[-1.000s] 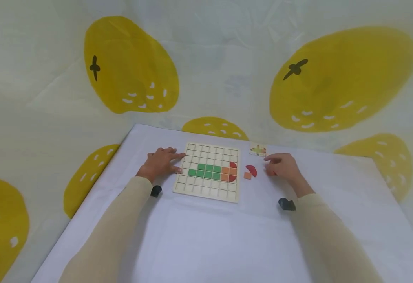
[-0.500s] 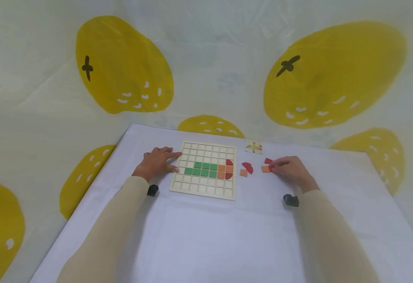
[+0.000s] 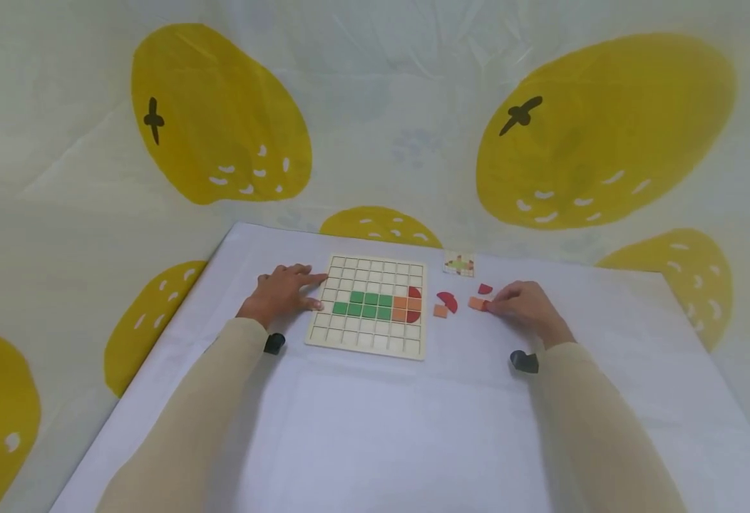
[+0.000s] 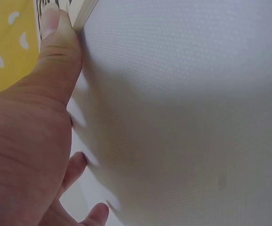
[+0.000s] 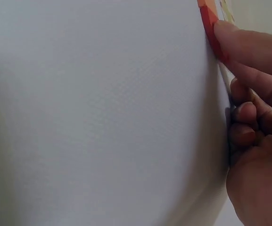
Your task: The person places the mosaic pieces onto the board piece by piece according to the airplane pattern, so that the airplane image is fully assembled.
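My left hand (image 3: 279,293) lies at the left edge of a wooden grid board (image 3: 365,343), its thumb and forefinger stretched onto the rim. In the left wrist view the thumb (image 4: 55,52) rests on the board's edge. Green tiles (image 3: 370,305), orange tiles (image 3: 400,309) and red rounded tiles (image 3: 414,316) sit in the grid. To the right of the board, my right hand (image 3: 530,311) pinches a red curved tile (image 5: 210,29) between thumb and fingertip, low at the table. An orange square tile (image 3: 477,303) touches that red tile. Its other fingers are curled under.
Loose red curved tiles (image 3: 448,303) and an orange square (image 3: 440,311) lie between board and right hand. Another red tile (image 3: 485,288) lies just behind the held one. A small pattern card (image 3: 459,263) is at the back, near the patterned wall sheet (image 3: 375,135).
My right hand, earlier hovering near the card with loose fingers, has come down to the right and taken hold of the red tile. The left hand stays at the board; the head view shifts slightly.
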### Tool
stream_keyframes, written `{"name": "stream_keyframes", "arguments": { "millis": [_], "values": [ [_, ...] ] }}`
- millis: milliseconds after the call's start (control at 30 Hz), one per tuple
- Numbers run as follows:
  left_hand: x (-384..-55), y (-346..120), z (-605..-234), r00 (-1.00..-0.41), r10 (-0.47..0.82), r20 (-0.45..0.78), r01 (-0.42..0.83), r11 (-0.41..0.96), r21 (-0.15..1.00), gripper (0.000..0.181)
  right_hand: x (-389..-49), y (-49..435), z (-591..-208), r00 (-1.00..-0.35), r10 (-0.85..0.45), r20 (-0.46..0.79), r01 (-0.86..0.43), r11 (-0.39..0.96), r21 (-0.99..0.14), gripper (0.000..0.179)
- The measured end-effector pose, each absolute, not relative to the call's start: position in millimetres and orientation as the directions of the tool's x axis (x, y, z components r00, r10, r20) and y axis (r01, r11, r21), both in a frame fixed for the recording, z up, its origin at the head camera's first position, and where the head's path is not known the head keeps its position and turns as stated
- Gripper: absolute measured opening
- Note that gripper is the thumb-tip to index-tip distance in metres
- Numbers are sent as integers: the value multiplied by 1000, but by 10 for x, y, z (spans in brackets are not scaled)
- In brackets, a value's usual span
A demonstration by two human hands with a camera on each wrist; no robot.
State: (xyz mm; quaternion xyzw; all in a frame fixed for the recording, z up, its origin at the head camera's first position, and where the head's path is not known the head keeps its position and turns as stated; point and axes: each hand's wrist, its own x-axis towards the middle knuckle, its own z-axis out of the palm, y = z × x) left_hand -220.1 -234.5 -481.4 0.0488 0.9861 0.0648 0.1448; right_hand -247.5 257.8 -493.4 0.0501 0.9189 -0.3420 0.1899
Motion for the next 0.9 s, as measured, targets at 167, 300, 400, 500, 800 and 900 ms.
{"name": "stream_keyframes", "arguments": {
  "millis": [167, 300, 400, 500, 800, 900],
  "values": [
    [-2197, -2356, -4802, -954, 122, -274, 84, 986, 147, 79, -2468, 2552, -4928, -922, -24, -386, 236, 756, -611, 47],
    [-2201, -2352, -4810, -954, 119, -276, 81, 986, 147, 80, -2465, 2590, -4933, -913, -106, -394, 190, 744, -641, 49],
    [-2206, -2351, -4831, -953, 117, -280, 79, 987, 142, 80, -2457, 2630, -4940, -907, -148, -394, 152, 758, -634, 48],
    [-2212, -2351, -4837, -952, 120, -283, 81, 986, 146, 80, -2462, 2651, -4939, -912, -151, -382, 130, 776, -617, 39],
    [-2210, -2340, -4821, -951, 114, -289, 72, 986, 153, 80, -2476, 2624, -4961, -915, -127, -384, 152, 771, -618, 42],
    [-2217, -2331, -4814, -948, 107, -301, 66, 987, 146, 81, -2480, 2638, -4944, -896, -161, -414, 155, 760, -631, 49]
  ]
}}
